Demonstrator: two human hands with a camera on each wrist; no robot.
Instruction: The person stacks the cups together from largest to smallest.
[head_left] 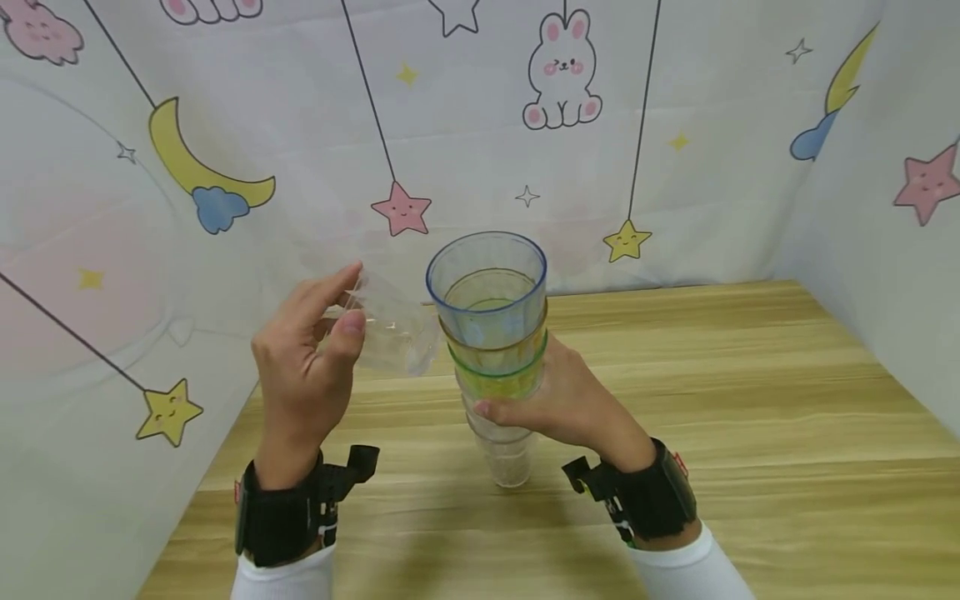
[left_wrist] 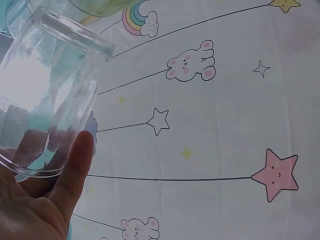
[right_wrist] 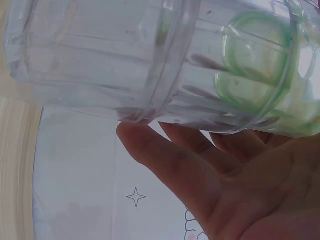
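My left hand (head_left: 303, 358) holds a clear plastic cup (head_left: 393, 329), tilted on its side, left of a tall stack of cups (head_left: 498, 362). In the left wrist view the clear cup (left_wrist: 55, 95) has my thumb (left_wrist: 80, 155) along its side. My right hand (head_left: 581, 400) grips the stack around its middle. Its top cup has a blue rim (head_left: 487, 310); a brown and a green rim follow below, then clear cups (head_left: 510, 467). Seen from the right wrist, my fingers (right_wrist: 170, 150) curl against the clear and green-tinted cups (right_wrist: 95, 55).
The wood-grain table (head_left: 750, 417) spreads under both hands. White cloth walls (head_left: 480, 150) printed with stars, moons and rabbits enclose it at the back and both sides. Black camera straps (head_left: 281, 517) sit on both wrists.
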